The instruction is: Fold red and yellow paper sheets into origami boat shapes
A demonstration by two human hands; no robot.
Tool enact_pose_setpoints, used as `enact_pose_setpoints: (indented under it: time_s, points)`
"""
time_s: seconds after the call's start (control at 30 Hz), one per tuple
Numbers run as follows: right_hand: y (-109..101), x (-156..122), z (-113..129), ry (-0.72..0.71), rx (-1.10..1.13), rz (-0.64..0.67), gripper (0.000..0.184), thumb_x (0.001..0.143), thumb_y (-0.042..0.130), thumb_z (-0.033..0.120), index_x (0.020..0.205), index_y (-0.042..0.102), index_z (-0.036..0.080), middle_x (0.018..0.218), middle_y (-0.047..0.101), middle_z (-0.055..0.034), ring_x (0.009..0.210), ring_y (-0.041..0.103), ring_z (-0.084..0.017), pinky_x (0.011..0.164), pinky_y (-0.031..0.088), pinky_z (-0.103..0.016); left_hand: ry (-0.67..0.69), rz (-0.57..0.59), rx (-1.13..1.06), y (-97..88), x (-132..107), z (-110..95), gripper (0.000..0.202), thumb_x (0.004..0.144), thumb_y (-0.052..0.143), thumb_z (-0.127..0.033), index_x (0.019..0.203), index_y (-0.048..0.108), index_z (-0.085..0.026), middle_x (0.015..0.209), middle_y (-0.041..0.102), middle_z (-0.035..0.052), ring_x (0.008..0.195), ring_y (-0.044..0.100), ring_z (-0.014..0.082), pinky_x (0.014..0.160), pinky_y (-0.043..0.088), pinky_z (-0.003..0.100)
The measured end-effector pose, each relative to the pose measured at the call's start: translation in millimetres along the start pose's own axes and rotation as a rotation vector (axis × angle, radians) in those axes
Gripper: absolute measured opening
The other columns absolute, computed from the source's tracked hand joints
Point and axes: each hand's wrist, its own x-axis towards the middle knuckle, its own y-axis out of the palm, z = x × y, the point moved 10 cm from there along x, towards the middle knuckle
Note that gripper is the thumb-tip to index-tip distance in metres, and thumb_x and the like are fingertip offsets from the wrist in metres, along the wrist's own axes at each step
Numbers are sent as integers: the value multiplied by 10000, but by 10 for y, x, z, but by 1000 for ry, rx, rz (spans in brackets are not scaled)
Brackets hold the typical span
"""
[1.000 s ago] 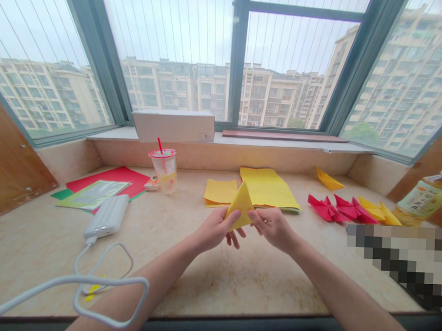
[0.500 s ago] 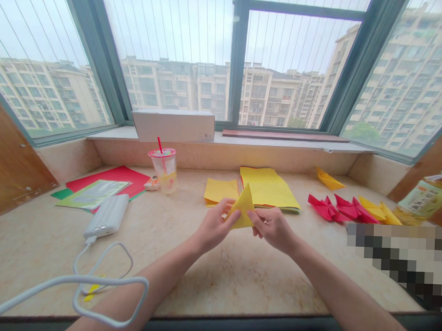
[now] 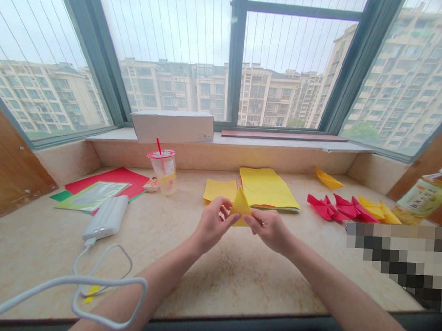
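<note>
A small folded yellow paper triangle [image 3: 240, 205] is held up over the stone counter [image 3: 209, 277] between both hands. My left hand [image 3: 211, 226] pinches its left side, thumb and fingers closed on the paper. My right hand [image 3: 270, 229] pinches its lower right edge. Just behind the hands lie a small yellow sheet [image 3: 220, 190] and a stack of larger yellow sheets [image 3: 266, 188].
Several folded red and yellow paper pieces [image 3: 347, 208] lie at the right, with a bottle [image 3: 426, 196] beyond. A plastic cup with a red straw [image 3: 162, 170], red and green sheets [image 3: 106, 187], a white power bank [image 3: 107, 218] with cable [image 3: 91, 286] sit left. A white box [image 3: 171, 126] rests on the sill.
The yellow triangle has narrowed and dropped slightly as both hands work it. My left fingers moved up onto its left side.
</note>
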Motion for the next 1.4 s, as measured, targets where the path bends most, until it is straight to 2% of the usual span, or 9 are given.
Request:
enact_pose_setpoints:
  time_s: [0.27, 0.43, 0.53, 0.63, 0.83, 0.93, 1.1, 1.3, 1.4]
  points:
    - [92, -9, -42, 32, 129, 57, 405, 973, 470, 483, 735, 584, 176, 576, 592, 9, 490, 523, -102, 510, 372, -219, -98, 37, -70, 25, -2, 56, 375, 747, 735, -442, 920, 547, -168, 833, 600, 9, 612, 549, 105, 457, 395, 192]
    - [170, -14, -101, 88, 365, 92, 544, 1003, 313, 547, 781, 616, 153, 611, 621, -30, 470, 528, -102, 469, 398, -220, -163, 91, -218, 93, -19, 86, 441, 737, 747, -472, 938, 483, -181, 734, 559, -42, 497, 497, 74, 411, 376, 185]
    - [192, -5, -156, 159, 515, 91, 535, 979, 353, 590, 953, 638, 138, 578, 604, -11, 442, 526, -110, 434, 400, -222, -148, 140, -300, 147, -22, 63, 459, 735, 758, -470, 932, 457, -186, 670, 538, -67, 467, 490, 69, 426, 391, 191]
    - [250, -5, -140, 196, 618, 154, 562, 941, 429, 622, 1179, 572, 134, 565, 588, 19, 423, 527, -114, 413, 385, -220, -136, 194, -342, 199, -31, 46, 445, 749, 754, -463, 926, 454, -187, 628, 525, -74, 461, 491, 70, 433, 389, 187]
    - [355, -66, -148, 261, 718, 278, 608, 948, 449, 598, 1365, 410, 156, 589, 601, 27, 457, 548, -120, 453, 390, -228, -124, 312, -406, 304, -61, 38, 414, 779, 732, -472, 900, 464, -181, 664, 556, -46, 466, 484, 65, 435, 402, 192]
    - [358, -76, -182, 276, 740, 274, 587, 954, 455, 581, 1358, 376, 162, 598, 610, 29, 462, 554, -122, 462, 396, -232, -121, 344, -401, 331, -66, 69, 414, 784, 725, -486, 911, 490, -170, 691, 588, -23, 481, 494, 69, 450, 410, 201]
    - [313, -52, -156, 261, 733, 267, 513, 936, 476, 602, 1231, 394, 190, 633, 626, 25, 472, 581, -128, 467, 415, -235, -131, 348, -392, 327, -54, 131, 437, 768, 728, -520, 926, 516, -172, 657, 580, -27, 512, 523, 89, 488, 399, 211]
    - [184, 2, -139, 257, 681, 209, 452, 928, 454, 631, 1079, 420, 207, 686, 660, -5, 564, 651, -156, 488, 427, -233, -152, 253, -410, 226, -3, 127, 476, 725, 773, -496, 976, 516, -182, 655, 545, -58, 515, 509, 80, 506, 392, 209]
    - [199, 6, -178, 281, 643, 214, 459, 922, 450, 644, 1063, 418, 207, 705, 672, -18, 600, 663, -168, 491, 433, -236, -127, 189, -426, 157, 30, 121, 448, 725, 786, -448, 974, 523, -184, 799, 570, -22, 617, 551, 90, 562, 433, 217]
